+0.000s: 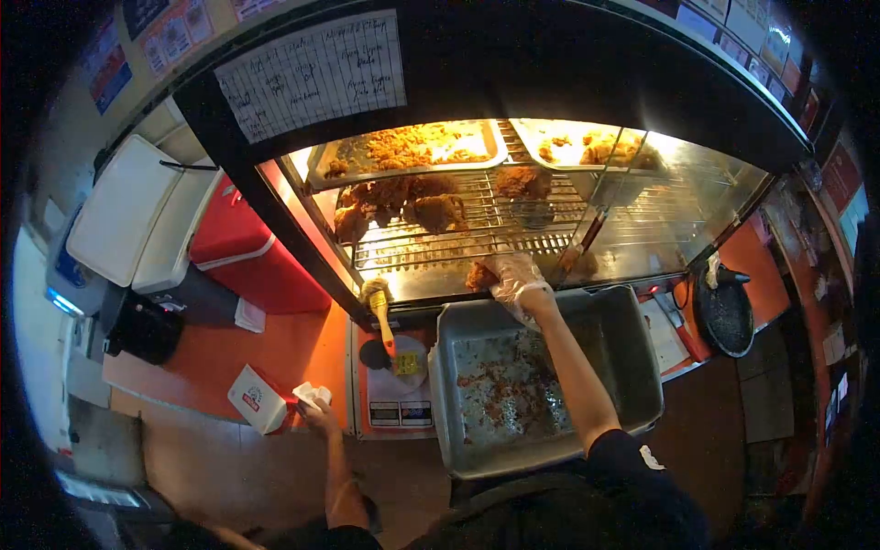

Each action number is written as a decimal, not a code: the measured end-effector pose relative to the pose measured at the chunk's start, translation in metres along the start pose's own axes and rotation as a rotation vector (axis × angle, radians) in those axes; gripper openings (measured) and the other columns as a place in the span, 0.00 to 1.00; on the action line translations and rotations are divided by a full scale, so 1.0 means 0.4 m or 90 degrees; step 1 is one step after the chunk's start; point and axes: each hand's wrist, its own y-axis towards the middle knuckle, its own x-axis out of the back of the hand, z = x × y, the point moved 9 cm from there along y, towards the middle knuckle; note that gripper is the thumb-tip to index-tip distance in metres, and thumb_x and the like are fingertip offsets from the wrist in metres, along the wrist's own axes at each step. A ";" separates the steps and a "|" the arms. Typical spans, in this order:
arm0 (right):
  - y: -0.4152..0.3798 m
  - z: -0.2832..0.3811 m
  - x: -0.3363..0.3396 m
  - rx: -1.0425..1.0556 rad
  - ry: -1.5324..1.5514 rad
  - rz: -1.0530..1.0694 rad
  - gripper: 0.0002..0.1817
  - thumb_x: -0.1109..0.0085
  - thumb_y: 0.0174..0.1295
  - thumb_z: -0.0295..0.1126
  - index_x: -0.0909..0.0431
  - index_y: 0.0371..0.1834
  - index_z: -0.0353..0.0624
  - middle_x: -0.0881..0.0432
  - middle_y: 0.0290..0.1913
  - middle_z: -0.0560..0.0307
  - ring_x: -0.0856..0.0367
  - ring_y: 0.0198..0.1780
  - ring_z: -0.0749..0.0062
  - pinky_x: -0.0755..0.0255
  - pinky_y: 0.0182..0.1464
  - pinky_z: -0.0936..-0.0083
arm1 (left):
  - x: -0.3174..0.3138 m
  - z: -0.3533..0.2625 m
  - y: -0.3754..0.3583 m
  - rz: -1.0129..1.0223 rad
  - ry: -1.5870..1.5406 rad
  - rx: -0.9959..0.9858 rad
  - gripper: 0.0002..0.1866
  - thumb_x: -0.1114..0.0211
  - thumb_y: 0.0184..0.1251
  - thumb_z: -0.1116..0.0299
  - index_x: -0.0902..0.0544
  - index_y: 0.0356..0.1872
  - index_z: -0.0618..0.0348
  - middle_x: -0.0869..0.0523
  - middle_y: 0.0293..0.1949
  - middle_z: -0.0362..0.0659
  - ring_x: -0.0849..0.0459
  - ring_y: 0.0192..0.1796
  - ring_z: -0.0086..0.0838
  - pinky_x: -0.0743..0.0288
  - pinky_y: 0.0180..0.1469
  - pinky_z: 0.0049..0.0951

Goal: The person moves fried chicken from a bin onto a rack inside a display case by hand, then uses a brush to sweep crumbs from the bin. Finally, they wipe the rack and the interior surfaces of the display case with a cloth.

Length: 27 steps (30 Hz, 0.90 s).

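Note:
My right hand point(521, 284), in a clear plastic glove, reaches into the lit display case above the front edge of a grey tub point(440, 385). Its fingers are closed on a piece of fried chicken point(479, 276). At the lower left, my left hand point(317, 412) holds a crumpled white paper point(313, 395). Beside that hand a white and red box point(258, 400) lies at the counter's edge; whether the hand touches it I cannot tell. Brown crumbs are scattered over the tub's bottom. More fried chicken point(435, 212) rests on the wire rack point(477, 240) inside the case.
Two trays point(500, 147) of fried food sit on the upper shelf. A brush with a yellow and red handle point(382, 323) lies left of the tub. A red cooler point(247, 247) stands farther left. At right are a dark pan point(724, 316) and the case's glass door point(642, 215).

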 end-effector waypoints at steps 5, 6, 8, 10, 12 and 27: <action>0.021 0.078 0.076 -0.063 -0.117 0.091 0.27 0.42 0.53 0.51 0.26 0.52 0.48 0.20 0.47 0.52 0.24 0.50 0.59 0.34 0.55 0.57 | -0.006 0.011 0.003 -0.024 -0.047 0.018 0.20 0.47 0.61 0.63 0.26 0.46 0.72 0.24 0.44 0.61 0.24 0.45 0.58 0.30 0.47 0.51; 0.019 0.105 0.109 -0.098 -0.112 0.165 0.31 0.46 0.56 0.55 0.31 0.58 0.48 0.22 0.49 0.51 0.26 0.53 0.58 0.36 0.59 0.56 | 0.023 -0.053 0.011 -0.025 -0.019 -0.054 0.19 0.47 0.62 0.62 0.26 0.44 0.72 0.24 0.42 0.62 0.24 0.43 0.59 0.30 0.46 0.52; 0.008 0.034 0.033 -0.093 -0.104 0.022 0.31 0.43 0.54 0.50 0.29 0.60 0.51 0.22 0.51 0.51 0.26 0.54 0.56 0.34 0.60 0.57 | 0.008 -0.030 0.015 0.007 -0.024 -0.059 0.25 0.48 0.65 0.56 0.28 0.49 0.73 0.23 0.45 0.62 0.24 0.46 0.56 0.31 0.50 0.47; 0.009 0.048 0.061 -0.156 0.030 -0.015 0.27 0.40 0.48 0.43 0.25 0.55 0.54 0.20 0.45 0.52 0.23 0.49 0.59 0.30 0.56 0.62 | -0.020 0.026 0.008 -0.004 -0.087 -0.005 0.28 0.48 0.65 0.53 0.29 0.52 0.74 0.23 0.45 0.61 0.23 0.48 0.54 0.31 0.51 0.47; -0.008 0.087 0.115 -0.113 0.199 -0.062 0.30 0.35 0.41 0.32 0.25 0.55 0.56 0.20 0.46 0.52 0.23 0.49 0.59 0.27 0.55 0.66 | -0.003 0.006 0.002 -0.051 -0.081 -0.059 0.21 0.48 0.64 0.61 0.28 0.43 0.75 0.25 0.39 0.63 0.26 0.43 0.58 0.32 0.46 0.51; -0.019 0.277 0.588 -0.178 0.098 -0.405 0.33 0.34 0.44 0.27 0.30 0.59 0.49 0.28 0.55 0.51 0.30 0.58 0.52 0.34 0.61 0.59 | 0.015 -0.036 0.006 -0.017 0.024 -0.027 0.20 0.49 0.62 0.65 0.28 0.45 0.77 0.25 0.42 0.64 0.27 0.46 0.59 0.33 0.49 0.51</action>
